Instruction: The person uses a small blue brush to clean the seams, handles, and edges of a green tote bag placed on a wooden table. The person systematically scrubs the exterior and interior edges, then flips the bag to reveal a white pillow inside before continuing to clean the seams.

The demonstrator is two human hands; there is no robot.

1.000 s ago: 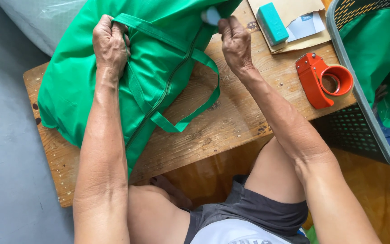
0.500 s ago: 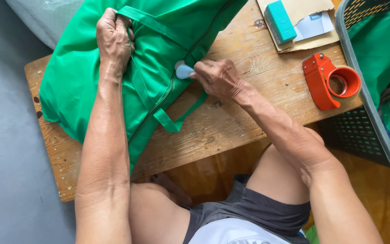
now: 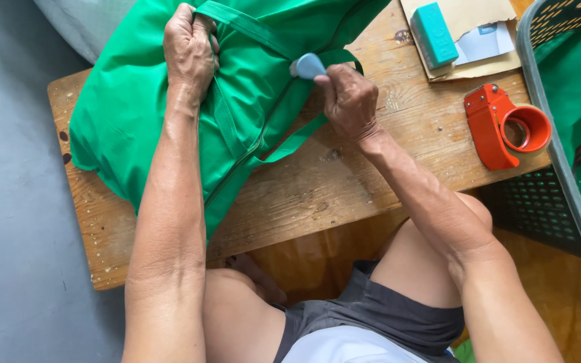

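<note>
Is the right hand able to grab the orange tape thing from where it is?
Probably yes. The orange tape dispenser lies on the bare wooden table, nothing between it and the right hand. But that hand already pinches a small pale blue piece, so it's busy.

A bag (image 3: 136, 114) lies on the table's (image 3: 317, 195) left, tape dispenser (image 3: 502, 128) right, beside a basket (image 3: 559, 168).

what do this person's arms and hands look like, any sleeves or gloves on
Both arms are bare from the hands up to the bottom edge of the picture: no sleeves in view. The left hand and the right hand wear no gloves, and no rings, watch or bands show on the wrists or the fingers in view. The forearms are lean, with veins and tendons standing out.
</note>
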